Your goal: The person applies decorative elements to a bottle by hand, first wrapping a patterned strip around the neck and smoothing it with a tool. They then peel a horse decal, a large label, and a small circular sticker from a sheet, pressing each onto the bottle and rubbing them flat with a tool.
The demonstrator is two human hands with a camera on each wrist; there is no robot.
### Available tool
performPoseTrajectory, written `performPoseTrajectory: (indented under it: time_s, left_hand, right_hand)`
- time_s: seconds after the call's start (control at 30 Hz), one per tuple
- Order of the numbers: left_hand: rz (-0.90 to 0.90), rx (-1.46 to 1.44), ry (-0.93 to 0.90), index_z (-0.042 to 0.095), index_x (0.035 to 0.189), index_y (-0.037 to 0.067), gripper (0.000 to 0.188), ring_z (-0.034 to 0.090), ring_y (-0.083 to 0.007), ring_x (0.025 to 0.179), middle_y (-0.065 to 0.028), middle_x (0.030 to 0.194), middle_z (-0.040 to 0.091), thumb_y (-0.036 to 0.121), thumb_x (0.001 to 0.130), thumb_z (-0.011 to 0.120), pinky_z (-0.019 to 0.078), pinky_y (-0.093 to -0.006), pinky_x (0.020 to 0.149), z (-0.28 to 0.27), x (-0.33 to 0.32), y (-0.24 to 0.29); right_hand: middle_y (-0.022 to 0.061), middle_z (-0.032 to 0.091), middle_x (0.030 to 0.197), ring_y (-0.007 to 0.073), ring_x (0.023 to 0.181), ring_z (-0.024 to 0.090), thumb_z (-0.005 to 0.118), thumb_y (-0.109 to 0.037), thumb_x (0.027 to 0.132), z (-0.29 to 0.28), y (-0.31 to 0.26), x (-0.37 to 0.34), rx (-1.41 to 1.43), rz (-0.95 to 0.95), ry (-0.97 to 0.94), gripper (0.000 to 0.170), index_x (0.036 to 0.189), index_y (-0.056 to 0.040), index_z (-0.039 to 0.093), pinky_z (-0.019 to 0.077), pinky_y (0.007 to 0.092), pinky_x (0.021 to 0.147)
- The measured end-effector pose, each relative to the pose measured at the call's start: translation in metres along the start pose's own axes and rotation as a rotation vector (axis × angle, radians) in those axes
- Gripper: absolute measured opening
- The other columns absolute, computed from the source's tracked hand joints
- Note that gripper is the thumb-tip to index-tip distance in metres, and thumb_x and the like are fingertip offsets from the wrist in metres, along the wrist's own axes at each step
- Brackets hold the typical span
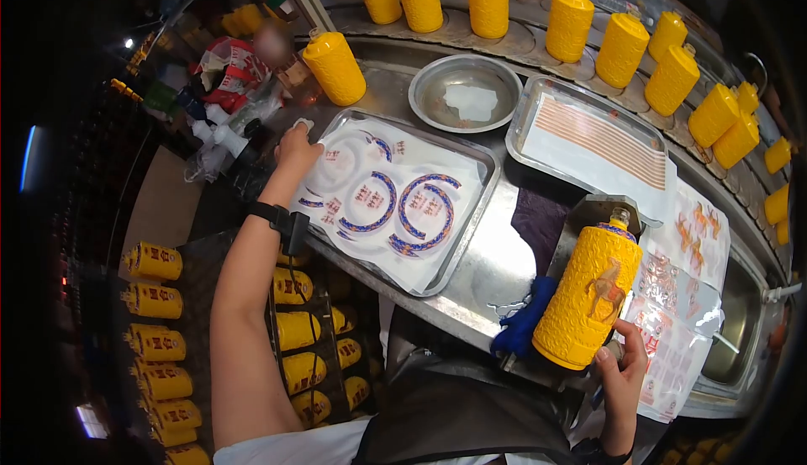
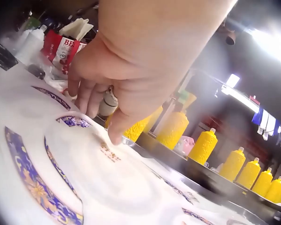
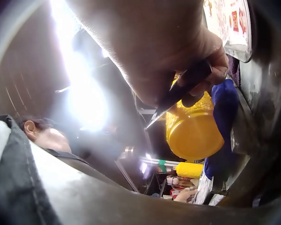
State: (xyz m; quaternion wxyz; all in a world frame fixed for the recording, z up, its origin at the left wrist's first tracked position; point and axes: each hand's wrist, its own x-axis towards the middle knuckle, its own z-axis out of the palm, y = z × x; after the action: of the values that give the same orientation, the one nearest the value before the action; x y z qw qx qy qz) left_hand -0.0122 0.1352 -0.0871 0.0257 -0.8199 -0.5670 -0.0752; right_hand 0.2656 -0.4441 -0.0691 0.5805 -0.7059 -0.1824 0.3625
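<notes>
Your left hand [image 1: 298, 152]: at 10 o'clock, fingers bent round small pale piece [image 2: 107, 103], by corner of metal tray [image 1: 487, 158] with decal sheets [image 1: 409, 259]. Your right hand [image 1: 624, 368]: at 4 o'clock, grasping dark flat tool [image 3: 186, 86], just beside yellow bottle [image 1: 580, 297] with horse picture. Bottle lies tilted, neck toward 1 o'clock, blue cloth [image 1: 525, 322] at its 9 o'clock.
</notes>
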Motion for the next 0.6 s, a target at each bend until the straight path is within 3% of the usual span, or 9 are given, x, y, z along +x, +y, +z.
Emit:
performPoseTrajectory:
  time_s: [0.1,0.17,0.27,0.37,0.47,0.6]
  left_hand:
    - [-0.014,-0.14,-0.131,0.063,0.126,0.011,0.061,0.065,-0.0295,0.107,-0.0124,0.113,0.069,0.024,0.069,0.084,0.0501,-0.0397,0.091,-0.012,0.004,0.008]
    - [0.048,-0.148,-0.165,0.067,0.121,0.011,0.053,0.067,-0.0288,0.101,-0.0128,0.108,0.071,0.02,0.071,0.081,0.0515,-0.0384,0.088,0.0,0.012,0.0]
    - [-0.043,-0.211,-0.098,0.07,0.116,0.011,0.046,0.069,-0.0285,0.096,-0.0134,0.103,0.072,0.017,0.071,0.08,0.0517,-0.037,0.088,-0.007,0.015,0.006]
    - [0.024,-0.125,0.123,0.07,0.115,0.012,0.045,0.07,-0.0288,0.093,-0.0131,0.099,0.073,0.013,0.071,0.079,0.0522,-0.037,0.086,-0.004,0.018,0.007]
    - [0.018,-0.3,0.092,0.07,0.113,0.008,0.041,0.07,-0.0215,0.084,-0.0107,0.092,0.073,0.005,0.073,0.076,0.0528,-0.032,0.08,-0.018,0.01,0.016]
    - [0.142,-0.762,-0.098,0.065,0.122,0.002,0.044,0.063,-0.0096,0.077,-0.0044,0.084,0.068,-0.003,0.079,0.068,0.0506,-0.0238,0.073,-0.039,-0.031,0.056]
  right_hand:
    - [0.0021,0.057,0.102,0.0036,0.081,0.051,0.067,-0.018,0.084,0.005,-0.007,-0.002,-0.004,0.034,0.006,0.046,0.122,0.0026,0.053,0.0404,0.0184,0.069]
    - [0.0021,0.059,0.095,0.0029,0.076,0.052,0.066,-0.012,0.086,0.005,-0.003,-0.001,0.025,-0.002,0.006,0.046,0.126,0.0035,0.05,0.0403,0.0173,0.065]
    - [0.0024,0.061,0.093,0.0026,0.075,0.053,0.065,-0.009,0.087,0.004,-0.004,-0.001,0.029,-0.004,-0.009,0.047,0.129,0.0036,0.048,0.0408,0.0169,0.065]
    - [0.0023,0.061,0.094,0.0028,0.077,0.054,0.064,-0.008,0.088,0.005,-0.002,-0.002,0.02,-0.024,0.007,0.046,0.13,0.0032,0.047,0.0413,0.017,0.066]
    - [0.0017,0.06,0.093,0.0031,0.078,0.053,0.064,-0.008,0.088,0.007,0.002,-0.002,0.036,-0.047,0.016,0.045,0.129,0.0032,0.048,0.0414,0.0173,0.067]
    - [0.0008,0.059,0.093,0.003,0.077,0.052,0.064,-0.009,0.089,0.003,0.008,-0.002,0.029,-0.043,0.038,0.044,0.128,0.0029,0.051,0.0411,0.0175,0.066]
